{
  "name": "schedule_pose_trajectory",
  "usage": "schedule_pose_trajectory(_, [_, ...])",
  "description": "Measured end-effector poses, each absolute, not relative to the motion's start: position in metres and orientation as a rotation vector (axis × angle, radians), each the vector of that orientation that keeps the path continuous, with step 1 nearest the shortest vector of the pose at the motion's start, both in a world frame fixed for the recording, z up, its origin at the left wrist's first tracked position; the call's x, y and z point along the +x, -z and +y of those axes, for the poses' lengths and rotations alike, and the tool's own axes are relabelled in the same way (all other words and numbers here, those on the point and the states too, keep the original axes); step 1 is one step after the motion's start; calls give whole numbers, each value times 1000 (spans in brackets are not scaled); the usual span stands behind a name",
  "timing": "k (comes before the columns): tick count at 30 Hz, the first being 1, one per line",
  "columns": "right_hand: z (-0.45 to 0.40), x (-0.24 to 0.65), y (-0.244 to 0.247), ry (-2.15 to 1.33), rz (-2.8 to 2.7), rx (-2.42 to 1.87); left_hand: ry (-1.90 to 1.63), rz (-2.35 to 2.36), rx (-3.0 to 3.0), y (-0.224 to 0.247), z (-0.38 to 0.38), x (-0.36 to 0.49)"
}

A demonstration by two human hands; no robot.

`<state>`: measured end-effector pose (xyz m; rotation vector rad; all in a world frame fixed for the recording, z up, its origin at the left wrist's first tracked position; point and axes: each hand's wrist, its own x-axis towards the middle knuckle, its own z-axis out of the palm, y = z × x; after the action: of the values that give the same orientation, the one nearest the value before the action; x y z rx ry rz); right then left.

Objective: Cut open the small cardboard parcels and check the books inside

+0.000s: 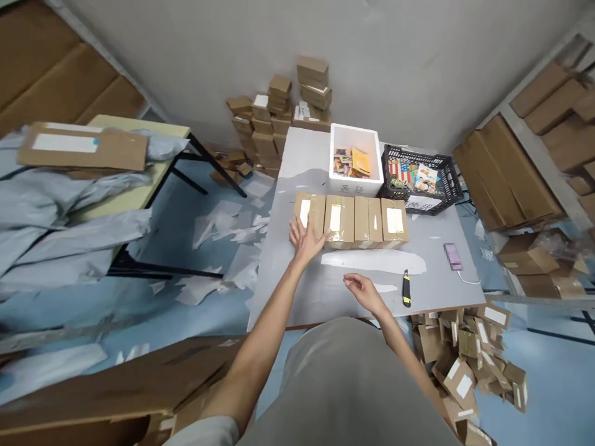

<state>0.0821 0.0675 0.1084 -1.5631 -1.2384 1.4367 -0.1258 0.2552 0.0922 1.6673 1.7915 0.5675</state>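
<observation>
Several taped cardboard boxes stand side by side in a row on the grey table (pixel 288 291). My left hand (pixel 307 240), fingers spread, lies against the front of the leftmost box (pixel 317 209). Beside it is a second box (pixel 344 217) with a white label, then a third box (pixel 363 220) and a fourth box (pixel 395 220). My right hand (pixel 365 291) hovers over the table in front of the row, fingers loosely curved and apart, with nothing in it. To its right lies a black and yellow utility knife (pixel 406 290).
Behind the boxes stand a white foam box (pixel 356 186) and a black plastic crate (pixel 421 204), both holding colourful packets or booklets. A phone (pixel 452 256) with a cable lies at the right. Cardboard boxes (pixel 465 378) are heaped on the floor; a second table (pixel 167 139) holds grey bags.
</observation>
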Motion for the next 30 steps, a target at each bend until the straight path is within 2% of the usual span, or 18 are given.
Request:
schedule_pose_trajectory(6, [61, 56, -115, -1351, -1126, -1664, -330, 1782, 1669, -68, 287, -129])
schedule_pose_trajectory(12, [51, 49, -123, -1290, -1043, -1770, -495, 1784, 1629, -50, 287, -132])
schedule_pose_trajectory(19, [61, 45, -128, -1322, -1079, -1723, -406, 2084, 1424, -51, 298, -136])
schedule_pose_trajectory(24, [68, 45, -128, -1404, -1139, -1637, -413, 2156, 1336, -69, 309, -158])
schedule_pose_trajectory(27, [70, 52, -125, -1457, -1167, -1581, -405, 2180, 1317, -79, 290, -182])
schedule_pose_trajectory(30, [69, 69, -120, -1455, -1169, -1554, -439, 2240, 1402, -81, 233, -210])
